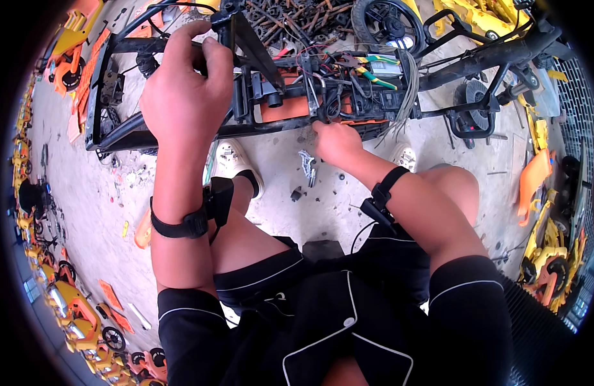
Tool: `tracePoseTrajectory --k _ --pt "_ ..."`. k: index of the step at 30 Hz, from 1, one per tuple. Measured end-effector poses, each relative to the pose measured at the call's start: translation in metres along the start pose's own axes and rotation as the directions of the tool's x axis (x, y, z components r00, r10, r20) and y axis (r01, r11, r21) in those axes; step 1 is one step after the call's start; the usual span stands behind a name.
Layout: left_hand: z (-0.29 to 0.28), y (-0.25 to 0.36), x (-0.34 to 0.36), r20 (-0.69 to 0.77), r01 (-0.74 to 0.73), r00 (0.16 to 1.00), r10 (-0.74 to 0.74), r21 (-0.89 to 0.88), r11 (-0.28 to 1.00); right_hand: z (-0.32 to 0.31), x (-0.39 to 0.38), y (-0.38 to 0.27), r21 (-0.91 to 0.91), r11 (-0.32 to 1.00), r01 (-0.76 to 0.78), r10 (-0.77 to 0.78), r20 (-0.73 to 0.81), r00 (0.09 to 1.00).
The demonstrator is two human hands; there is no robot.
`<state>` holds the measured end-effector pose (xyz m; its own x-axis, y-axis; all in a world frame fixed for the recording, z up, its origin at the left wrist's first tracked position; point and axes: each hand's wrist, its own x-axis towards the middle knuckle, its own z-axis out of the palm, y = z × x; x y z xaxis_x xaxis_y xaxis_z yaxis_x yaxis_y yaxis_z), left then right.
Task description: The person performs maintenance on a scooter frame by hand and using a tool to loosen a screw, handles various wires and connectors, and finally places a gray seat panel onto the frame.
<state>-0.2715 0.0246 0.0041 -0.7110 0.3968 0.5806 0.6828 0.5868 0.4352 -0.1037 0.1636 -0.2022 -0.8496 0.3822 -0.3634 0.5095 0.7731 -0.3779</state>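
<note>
A black metal vehicle frame lies across the floor in front of me, its middle filled with wires, dark parts and an orange panel. My left hand is raised over its left part, next to a black upright post. The fingers curl down with a gap by the thumb; what they grip is hidden. At the frame's near rail, my right hand is closed, fingertips against the edge; I cannot make out what is in them. Pliers with green-and-yellow handles rest on the frame, beside a bundle of grey cables.
Behind the frame is a heap of rusty metal parts and a black wheel. Small silver pieces lie on the floor between my shoes. Yellow and orange body panels lie at the right; yellow vehicles line the left.
</note>
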Motion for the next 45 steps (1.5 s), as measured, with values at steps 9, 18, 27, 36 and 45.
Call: tracePoseTrajectory --k 9,18,27,36,45 --pt "0.002 -0.004 -0.001 -0.021 -0.039 0.999 0.04 0.006 0.999 -0.012 0.003 -0.011 0.176 0.983 -0.051 0.056 -0.023 0.998" --pt "-0.001 -0.003 -0.001 -0.004 -0.031 1.0 0.031 0.001 1.0 -0.016 0.011 0.002 0.054 0.999 0.011 -0.009 -0.038 0.999" --pt "0.001 -0.005 -0.002 -0.018 -0.04 0.999 0.041 0.04 0.998 -0.016 0.008 -0.016 0.062 0.998 -0.021 0.02 0.015 1.0" --pt "0.003 -0.002 -0.002 -0.077 -0.059 0.995 0.056 -0.026 0.998 -0.01 0.014 0.001 0.155 0.987 -0.03 0.027 0.022 0.999" --pt "0.006 -0.001 -0.002 -0.082 -0.06 0.995 0.06 -0.002 0.998 -0.009 0.003 -0.009 0.13 0.989 -0.067 0.066 0.01 0.998"
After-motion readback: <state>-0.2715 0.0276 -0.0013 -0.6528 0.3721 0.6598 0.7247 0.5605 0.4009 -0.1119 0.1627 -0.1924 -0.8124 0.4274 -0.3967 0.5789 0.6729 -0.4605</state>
